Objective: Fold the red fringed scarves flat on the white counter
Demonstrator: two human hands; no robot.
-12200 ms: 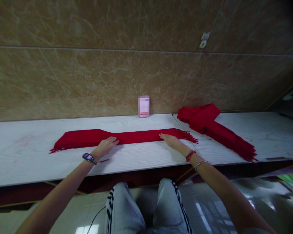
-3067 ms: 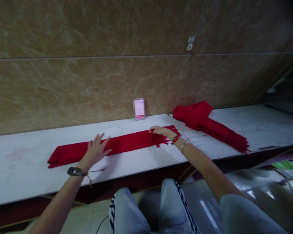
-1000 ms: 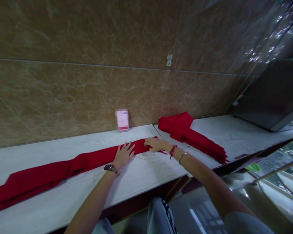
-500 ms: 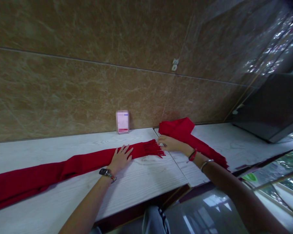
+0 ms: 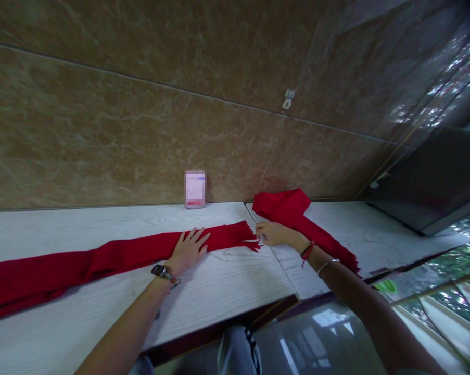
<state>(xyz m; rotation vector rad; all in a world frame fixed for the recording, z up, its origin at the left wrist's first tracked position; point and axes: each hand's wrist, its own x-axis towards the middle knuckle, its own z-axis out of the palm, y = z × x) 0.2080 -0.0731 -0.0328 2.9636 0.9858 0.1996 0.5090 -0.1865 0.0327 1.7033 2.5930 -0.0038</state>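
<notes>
A long red scarf (image 5: 129, 254) lies stretched across the white counter from the left edge. My left hand (image 5: 187, 251) rests flat on it, fingers spread. At the scarf's right end, the red fringe (image 5: 240, 230) fans out, with a gap between its strands. My right hand (image 5: 276, 234) is closed at the tips of the fringe, its fingers pinching a strand. Just behind and beneath my right forearm lies a second red scarf (image 5: 283, 204), bent over on itself, its fringed end pointing toward the front right.
The white counter (image 5: 227, 281) has a seam near my right hand. A pale pink card or box (image 5: 195, 189), blurred out, leans on the brown marbled wall (image 5: 141, 135). At the right stands a dark appliance-like box (image 5: 430, 177). Below the counter's front edge, a glossy grey surface (image 5: 316, 338) shows.
The fringe strands have parted, and one now stretches toward my right fingers. My right hand is pinched more tightly. My left hand stays flat on the scarf. The view has shifted slightly.
</notes>
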